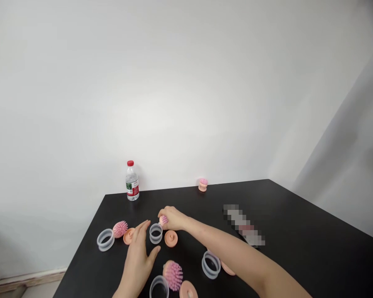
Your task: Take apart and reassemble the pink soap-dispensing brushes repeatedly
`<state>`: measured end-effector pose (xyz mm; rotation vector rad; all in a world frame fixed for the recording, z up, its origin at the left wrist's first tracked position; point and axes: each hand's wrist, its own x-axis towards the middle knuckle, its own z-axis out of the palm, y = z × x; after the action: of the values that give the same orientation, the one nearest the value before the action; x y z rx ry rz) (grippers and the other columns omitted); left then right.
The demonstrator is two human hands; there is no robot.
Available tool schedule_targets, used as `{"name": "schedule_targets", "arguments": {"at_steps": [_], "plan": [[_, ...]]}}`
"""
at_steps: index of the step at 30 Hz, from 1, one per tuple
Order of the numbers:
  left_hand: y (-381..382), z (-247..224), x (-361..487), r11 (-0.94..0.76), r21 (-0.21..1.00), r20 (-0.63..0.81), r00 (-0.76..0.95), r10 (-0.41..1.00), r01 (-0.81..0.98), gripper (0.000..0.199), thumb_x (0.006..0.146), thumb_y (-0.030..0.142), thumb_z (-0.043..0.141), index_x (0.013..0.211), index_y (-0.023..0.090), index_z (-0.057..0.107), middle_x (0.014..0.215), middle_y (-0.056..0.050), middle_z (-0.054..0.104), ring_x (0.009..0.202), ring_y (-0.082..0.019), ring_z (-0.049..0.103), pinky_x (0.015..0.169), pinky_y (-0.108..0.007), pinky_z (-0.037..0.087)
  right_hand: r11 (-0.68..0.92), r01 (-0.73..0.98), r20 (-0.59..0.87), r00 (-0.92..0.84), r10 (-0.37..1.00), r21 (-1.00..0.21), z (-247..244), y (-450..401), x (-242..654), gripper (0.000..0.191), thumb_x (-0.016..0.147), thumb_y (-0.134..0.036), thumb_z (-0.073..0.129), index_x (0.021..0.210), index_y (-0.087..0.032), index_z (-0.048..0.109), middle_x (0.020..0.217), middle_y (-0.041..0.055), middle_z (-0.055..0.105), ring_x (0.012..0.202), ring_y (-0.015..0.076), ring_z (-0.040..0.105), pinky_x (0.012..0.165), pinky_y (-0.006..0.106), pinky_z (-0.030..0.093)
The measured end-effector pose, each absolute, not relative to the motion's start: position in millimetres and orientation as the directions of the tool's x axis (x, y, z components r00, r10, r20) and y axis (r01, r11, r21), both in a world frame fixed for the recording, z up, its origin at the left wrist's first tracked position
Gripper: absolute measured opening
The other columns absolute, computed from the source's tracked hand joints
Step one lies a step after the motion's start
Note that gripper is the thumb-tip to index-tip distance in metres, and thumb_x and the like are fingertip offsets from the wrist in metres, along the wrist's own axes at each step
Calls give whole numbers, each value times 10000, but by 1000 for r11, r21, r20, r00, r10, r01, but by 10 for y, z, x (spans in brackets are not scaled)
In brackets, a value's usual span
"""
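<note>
My right hand (173,218) reaches across to the middle and is closed around a small peach brush head with pink bristles (163,220). Directly beside it stands a clear plastic ring (156,241). A peach disc with a central knob (171,239) lies just below the right hand. My left hand (139,251) is open, thumb and fingers apart, left of the clear ring and holding nothing. Partly hidden behind its fingers is another peach disc (128,236). Nearer to me, between the forearms, lie a pink bristled head (174,275), a clear ring (159,277) and a peach disc (188,289).
Left on the black table (286,231) are another clear ring (106,248) and bristled head (120,229). A ring (211,273) and partly covered disc (227,269) sit by my right forearm. Along the wall stand a water bottle (132,186) and an assembled brush (202,185). A blurred-out object (244,227) lies right.
</note>
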<state>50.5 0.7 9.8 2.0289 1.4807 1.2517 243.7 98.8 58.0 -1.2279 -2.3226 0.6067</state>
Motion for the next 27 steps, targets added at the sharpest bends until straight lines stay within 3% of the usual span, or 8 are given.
{"name": "schedule_targets", "arguments": {"at_steps": [4,6,10,13,18,23,27], "plan": [[174,12,629,-383,660,383,149,912,646,632,759,96,542,1381,173,469,1518,-178,483,1432,-368,431,1129,-592,398,382,619,160,-384,909,-686,636,938,2511,295,975,-332,634,1219,-167,616,1214,87,652,1030,233,664,883,445,567],[272,11,667,-370,665,363,152,919,649,611,703,47,547,1305,148,541,1414,-190,581,1382,-382,493,1113,-589,409,324,578,154,-325,933,-749,663,863,2579,300,914,-331,700,1151,-158,634,1099,73,686,961,231,679,847,426,567],[370,147,678,-384,689,361,168,917,614,426,678,18,544,1076,113,663,1063,-172,710,1092,-360,682,985,-550,508,255,428,143,-277,950,-867,745,613,2711,349,765,-229,766,1071,-172,609,872,14,704,801,202,706,734,343,571],[297,319,680,-432,725,401,180,898,537,391,752,92,575,1130,156,653,1078,-115,672,1049,-280,682,955,-461,540,265,318,182,-268,946,-910,861,387,2798,397,697,-186,763,1052,-188,587,870,-5,693,805,189,702,741,321,562],[8,489,726,-477,772,441,186,878,419,460,807,188,616,1266,211,586,1094,-68,640,1031,-237,675,883,-395,572,348,260,286,-250,925,-901,1058,44,2811,457,634,-130,786,1042,-211,598,981,-6,678,875,177,659,795,302,518],[-228,449,735,-497,830,488,101,867,255,268,783,252,716,1031,227,619,979,-37,680,919,-255,674,831,-399,551,409,372,315,-289,904,-833,1061,-186,2660,477,619,-80,802,1043,-229,642,991,-15,697,886,190,644,804,301,493],[-302,440,671,-562,818,539,176,824,123,327,811,298,737,1121,263,641,1085,-57,673,1010,-274,656,868,-384,533,433,449,298,-341,891,-781,1060,-339,2592,504,651,-124,831,1102,-259,650,1099,-5,689,996,217,636,876,321,481]]}}
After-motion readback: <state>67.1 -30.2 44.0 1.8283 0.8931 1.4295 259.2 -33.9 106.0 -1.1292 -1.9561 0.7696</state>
